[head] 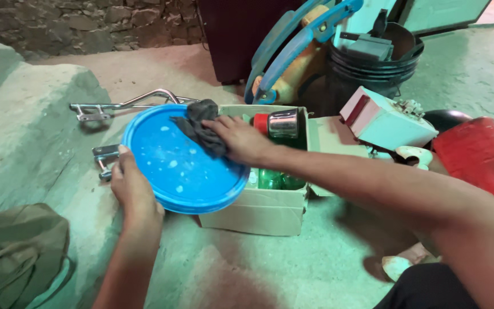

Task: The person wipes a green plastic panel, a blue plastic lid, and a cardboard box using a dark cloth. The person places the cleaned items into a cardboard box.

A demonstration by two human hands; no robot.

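A round blue plastic lid (172, 169) with pale spots on it is held tilted over the corner of a cardboard box (258, 212). My left hand (132, 189) grips the lid's left rim. Pressed against the lid's upper right part is a dark grey rag (201, 123), and my right hand (241, 140) holds it there with the fingers spread over the cloth.
In the box stand a steel flask with a red cap (278, 123) and green bottles (273, 180). A metal bracket (124, 106) lies behind the lid. Black tubs (375, 66), a white box (387, 123), a red container (481, 157) stand right; olive cloth (18, 246) lies lower left.
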